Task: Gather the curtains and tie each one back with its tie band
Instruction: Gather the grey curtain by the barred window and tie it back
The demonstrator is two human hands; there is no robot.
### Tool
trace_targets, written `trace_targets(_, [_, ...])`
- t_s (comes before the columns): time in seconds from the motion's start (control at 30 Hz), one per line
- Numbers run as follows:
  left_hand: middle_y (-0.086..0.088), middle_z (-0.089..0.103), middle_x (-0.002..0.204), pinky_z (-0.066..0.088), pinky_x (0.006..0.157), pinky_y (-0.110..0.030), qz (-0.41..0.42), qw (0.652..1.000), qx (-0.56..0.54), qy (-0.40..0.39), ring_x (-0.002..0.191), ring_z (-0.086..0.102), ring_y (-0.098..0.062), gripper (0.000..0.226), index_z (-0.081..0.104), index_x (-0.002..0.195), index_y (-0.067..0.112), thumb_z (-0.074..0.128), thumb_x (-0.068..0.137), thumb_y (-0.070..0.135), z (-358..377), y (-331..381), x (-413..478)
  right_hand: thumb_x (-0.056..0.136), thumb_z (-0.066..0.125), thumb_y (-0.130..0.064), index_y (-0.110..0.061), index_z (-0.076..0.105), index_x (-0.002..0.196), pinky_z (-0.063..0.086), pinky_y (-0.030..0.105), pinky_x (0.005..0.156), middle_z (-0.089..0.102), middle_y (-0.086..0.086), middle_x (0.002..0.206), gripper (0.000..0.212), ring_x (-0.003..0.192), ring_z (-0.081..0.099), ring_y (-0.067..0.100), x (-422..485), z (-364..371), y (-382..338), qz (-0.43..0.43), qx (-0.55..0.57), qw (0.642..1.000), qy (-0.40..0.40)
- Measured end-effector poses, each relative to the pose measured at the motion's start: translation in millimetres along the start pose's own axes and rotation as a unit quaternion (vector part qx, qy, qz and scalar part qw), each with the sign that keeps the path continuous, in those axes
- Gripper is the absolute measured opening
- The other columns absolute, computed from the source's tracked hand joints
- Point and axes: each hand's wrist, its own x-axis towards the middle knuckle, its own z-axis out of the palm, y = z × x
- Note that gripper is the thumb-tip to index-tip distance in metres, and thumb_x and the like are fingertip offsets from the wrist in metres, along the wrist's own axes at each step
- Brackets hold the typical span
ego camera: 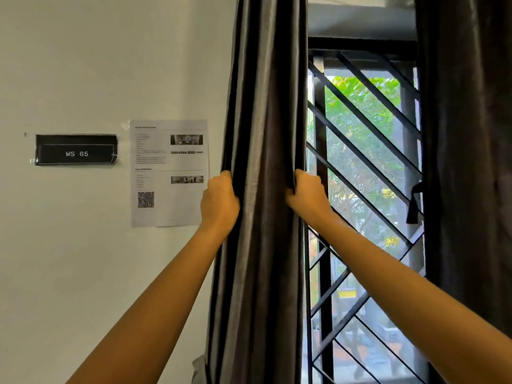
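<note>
The left curtain (263,134), dark grey-brown and bunched into vertical folds, hangs in the middle of the view. My left hand (220,202) grips its left edge at about mid height. My right hand (307,195) grips its right edge at the same height. The folds are gathered between the two hands. The right curtain (471,134) hangs dark at the right side of the window. A dark tie band (414,203) dangles beside the right curtain's inner edge. No tie band for the left curtain shows.
Behind the curtains is a window with a black diagonal metal grille (365,167) and green trees outside. On the white wall to the left hang a printed sheet (169,173) and a black sign (76,149) reading WS 05.
</note>
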Motion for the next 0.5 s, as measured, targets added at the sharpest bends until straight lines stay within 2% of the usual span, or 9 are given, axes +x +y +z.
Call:
trace_targets(0.07, [0.001,0.039,0.064,0.029,0.047,-0.028,-0.013,1.0,0.011,-0.005,0.054,0.041,-0.016,0.022,0.047,0.083,0.008,0.043,0.086,-0.012,4,-9,-10,0.082,0.057,-0.006,0.001,0.054,0.095,0.052,0.049,0.074,0.058,0.018,0.095,0.015,0.083,0.059,0.037,-15,9,7,0.01,0.014,1.0,0.002])
trace_targets(0.13, [0.0,0.041,0.065,0.032,0.046,-0.028,-0.032,0.999,0.008,-0.017,0.053,0.041,-0.015,0.018,0.052,0.091,0.005,0.048,0.085,-0.011,7,-16,-19,0.081,0.057,-0.002,0.001,0.053,0.091,0.052,0.046,0.07,0.057,0.017,0.09,0.011,0.079,0.058,0.034,-29,16,14,0.02,0.033,0.999,-0.004])
trace_targets(0.23, [0.0,0.044,0.064,0.037,0.043,-0.026,-0.055,0.998,-0.006,-0.028,0.051,0.044,-0.014,0.02,0.055,0.099,0.002,0.053,0.083,-0.01,11,-24,-35,0.081,0.055,0.002,0.001,0.052,0.088,0.053,0.046,0.066,0.058,0.017,0.086,0.008,0.076,0.059,0.033,-51,27,20,0.026,0.067,0.997,-0.029])
trace_targets(0.3, [-0.003,0.049,0.067,0.036,0.043,-0.024,-0.057,0.998,-0.01,-0.026,0.052,0.046,-0.014,0.023,0.056,0.105,0.001,0.053,0.084,-0.008,13,-28,-43,0.081,0.052,0.005,0.003,0.052,0.09,0.053,0.049,0.069,0.059,0.018,0.087,0.009,0.077,0.06,0.034,-61,30,25,0.025,0.066,0.997,-0.043])
trace_targets(0.4, [-0.016,0.062,0.086,0.045,0.054,-0.03,-0.059,0.998,-0.024,-0.003,0.063,0.052,-0.02,0.026,0.057,0.112,0.001,0.053,0.087,-0.004,10,-31,-49,0.082,0.048,0.008,-0.001,0.051,0.088,0.053,0.049,0.069,0.058,0.019,0.087,0.011,0.078,0.059,0.036,-70,22,39,0.065,0.063,0.996,-0.002])
trace_targets(0.5, [-0.016,0.062,0.092,0.046,0.06,-0.03,-0.072,0.997,-0.038,-0.003,0.068,0.053,-0.02,0.028,0.058,0.114,0.001,0.055,0.087,-0.001,9,-30,-58,0.08,0.05,0.006,-0.003,0.05,0.084,0.053,0.049,0.067,0.057,0.018,0.084,0.01,0.074,0.057,0.035,-83,17,51,0.091,0.057,0.993,0.045])
